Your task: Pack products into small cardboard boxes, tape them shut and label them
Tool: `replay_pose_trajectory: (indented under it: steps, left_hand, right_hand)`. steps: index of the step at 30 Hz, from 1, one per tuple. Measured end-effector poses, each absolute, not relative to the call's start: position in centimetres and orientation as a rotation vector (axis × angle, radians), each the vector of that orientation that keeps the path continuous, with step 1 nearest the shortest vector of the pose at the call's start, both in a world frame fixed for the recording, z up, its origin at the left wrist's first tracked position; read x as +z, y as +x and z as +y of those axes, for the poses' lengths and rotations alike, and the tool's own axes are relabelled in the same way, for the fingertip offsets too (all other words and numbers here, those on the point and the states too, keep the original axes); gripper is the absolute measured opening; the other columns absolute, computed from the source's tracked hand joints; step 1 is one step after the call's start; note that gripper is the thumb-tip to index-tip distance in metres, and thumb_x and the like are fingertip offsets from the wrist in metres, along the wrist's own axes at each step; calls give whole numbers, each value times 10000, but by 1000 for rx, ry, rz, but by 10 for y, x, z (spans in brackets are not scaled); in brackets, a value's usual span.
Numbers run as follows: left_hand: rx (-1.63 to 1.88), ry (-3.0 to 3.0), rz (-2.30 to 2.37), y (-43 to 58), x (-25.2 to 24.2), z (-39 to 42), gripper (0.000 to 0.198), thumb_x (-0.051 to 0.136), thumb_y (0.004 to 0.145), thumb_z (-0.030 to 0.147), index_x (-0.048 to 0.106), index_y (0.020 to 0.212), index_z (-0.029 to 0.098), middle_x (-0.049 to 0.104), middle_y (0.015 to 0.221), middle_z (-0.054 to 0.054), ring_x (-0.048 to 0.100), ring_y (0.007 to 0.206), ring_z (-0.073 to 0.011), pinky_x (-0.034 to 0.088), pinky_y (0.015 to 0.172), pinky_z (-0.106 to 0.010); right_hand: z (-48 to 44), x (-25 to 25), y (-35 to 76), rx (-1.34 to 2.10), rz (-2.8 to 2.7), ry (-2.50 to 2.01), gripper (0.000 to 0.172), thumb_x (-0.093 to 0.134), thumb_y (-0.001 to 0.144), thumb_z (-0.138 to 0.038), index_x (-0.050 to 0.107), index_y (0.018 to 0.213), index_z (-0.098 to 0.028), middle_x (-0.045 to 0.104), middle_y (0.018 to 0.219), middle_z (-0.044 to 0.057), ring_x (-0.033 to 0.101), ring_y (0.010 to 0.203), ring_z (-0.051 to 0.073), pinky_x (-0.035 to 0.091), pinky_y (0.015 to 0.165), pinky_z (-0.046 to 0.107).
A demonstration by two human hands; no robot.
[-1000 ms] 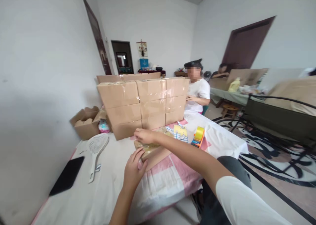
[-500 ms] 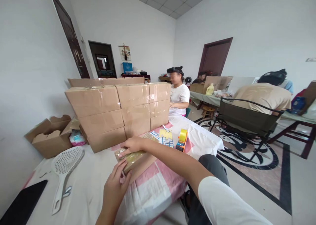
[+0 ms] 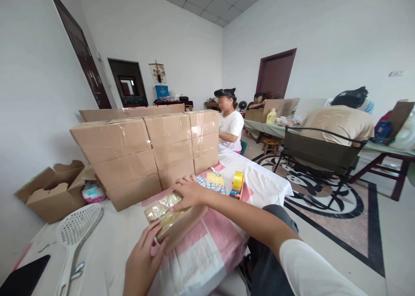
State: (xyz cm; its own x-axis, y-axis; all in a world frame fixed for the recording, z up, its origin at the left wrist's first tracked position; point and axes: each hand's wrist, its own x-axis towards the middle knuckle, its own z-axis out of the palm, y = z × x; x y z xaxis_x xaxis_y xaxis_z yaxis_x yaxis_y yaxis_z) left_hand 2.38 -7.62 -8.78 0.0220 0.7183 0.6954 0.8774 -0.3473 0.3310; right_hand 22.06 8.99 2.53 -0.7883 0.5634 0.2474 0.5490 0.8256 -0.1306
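Observation:
A small cardboard box (image 3: 186, 231) lies on the table in front of me, with shiny clear tape (image 3: 164, 206) across its top. My left hand (image 3: 144, 255) grips the near left corner, fingers over the top and thumb against the side. My right hand (image 3: 189, 193) rests on the top towards the far edge, with its thumb apart from the fingers. It covers part of the box's far end. To the right of the box stands an orange tape dispenser (image 3: 236, 195) with a yellow roll (image 3: 238, 180), touched by neither hand.
Stacked cardboard boxes (image 3: 126, 149) form a wall behind my hands. On the left lie a white slotted skimmer (image 3: 76, 229), a dark flat object (image 3: 26, 274) and an open carton (image 3: 55, 198). A person (image 3: 231, 125) sits beyond the stack; another sits in a chair (image 3: 320, 155) at right.
My right hand has slid over the box top, away from my left hand, uncovering more tape. My left hand keeps its grip on the corner. The whole view has shifted slightly.

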Motion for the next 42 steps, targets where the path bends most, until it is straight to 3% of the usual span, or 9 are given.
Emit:
replay_pose_trajectory:
  steps: [2,5,9,16,23,31,36,39,42]
  left_hand:
    - [-1183,-2085,-1615,17,-86,-76,331,557,949,457,568,1209,253,654,1252,-72,672,1098,-230,566,848,-324]
    - [-1105,-2033,-1575,5,-82,-78,298,591,909,441,578,1123,234,658,1225,-95,664,1070,-265,552,890,-386]
    - [-995,-2100,-1634,-11,-80,-82,273,585,900,413,540,1105,239,630,1363,-103,663,1082,-263,554,857,-381]
    - [-1093,-2116,-1668,-26,-91,-83,397,651,867,404,519,1182,202,631,1330,-178,646,1166,-314,536,934,-443]
    - [-1167,-2088,-1758,-9,-86,-84,420,665,853,412,518,1180,193,609,1336,-191,622,1192,-357,502,1015,-526]
    - [-1162,-2098,-1804,-3,-82,-91,430,654,871,411,506,1216,202,587,1393,-177,623,1207,-328,488,1050,-499]
    - [-1137,-2095,-1803,-4,-82,-91,437,636,878,437,497,1219,203,579,1406,-182,620,1212,-336,529,963,-462]
    - [-1090,-2062,-1784,-2,-78,-93,430,611,887,437,497,1235,211,581,1402,-178,621,1201,-342,526,965,-493]
    - [-1067,-1871,-1600,14,-73,-96,359,673,849,340,563,1167,215,654,1243,-169,655,1081,-339,530,924,-519]
  right_hand:
    - [94,24,253,86,-2628,-968,670,751,785,-622,608,1328,-256,611,1343,115,516,1254,344,359,1062,527]
    - [120,23,311,125,-2518,-1136,367,660,935,-397,648,1254,-216,637,1310,99,563,1211,251,396,1036,396]
    - [166,14,372,149,-2433,-1426,241,556,976,-246,673,1164,-150,682,1236,133,611,1156,290,448,967,437]
    - [206,-33,379,320,-2654,-1587,255,640,964,-334,665,1155,-166,680,1170,75,652,1029,219,532,907,421]
    - [201,-67,372,360,-2885,-1396,402,747,772,-231,719,1173,-239,628,1210,135,602,1085,307,451,786,320]
    - [193,-71,358,382,-2834,-1269,124,588,879,-145,693,941,-165,663,1046,119,587,992,241,387,754,279]
    - [198,-71,365,493,-2633,-1322,145,481,968,-151,620,1007,-146,644,893,35,563,769,165,408,706,278]
    - [197,-68,369,567,-2536,-1314,133,507,948,-135,601,1042,-143,628,915,23,570,802,159,433,733,284]
    - [195,-65,371,673,-2485,-1243,252,510,883,-81,582,1117,-141,630,923,19,565,823,152,426,729,253]
